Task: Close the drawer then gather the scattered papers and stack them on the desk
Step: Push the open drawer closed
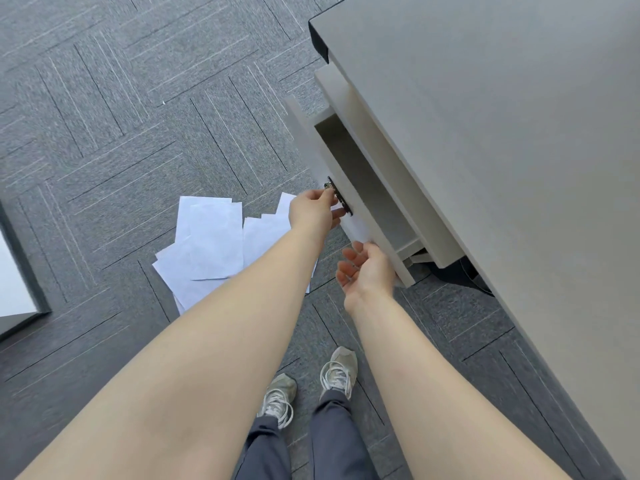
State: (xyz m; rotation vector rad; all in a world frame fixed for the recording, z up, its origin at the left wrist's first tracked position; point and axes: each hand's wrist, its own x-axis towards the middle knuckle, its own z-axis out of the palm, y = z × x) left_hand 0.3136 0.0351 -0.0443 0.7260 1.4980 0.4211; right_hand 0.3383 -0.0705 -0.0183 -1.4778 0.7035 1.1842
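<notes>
Writing: none legible on any item.
Drawer point(372, 206): one, pulled out from under the surface point(502, 116), interior bare.
Left hand point(315, 211): fingers pinched on the metal lock point(334, 192) at the drawer front.
Right hand point(365, 273): fingers loosely spread, holding nothing, thumb side against the drawer's near corner.
Papers point(214, 244): several overlapping white sheets on the carpet point(104, 133), left of the drawer; exact count unclear.
Shoes point(308, 386): two.

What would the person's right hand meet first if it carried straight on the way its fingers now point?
Most likely the front panel of the open drawer: the right hand sits at its near corner, though depth is hard to judge.
</notes>
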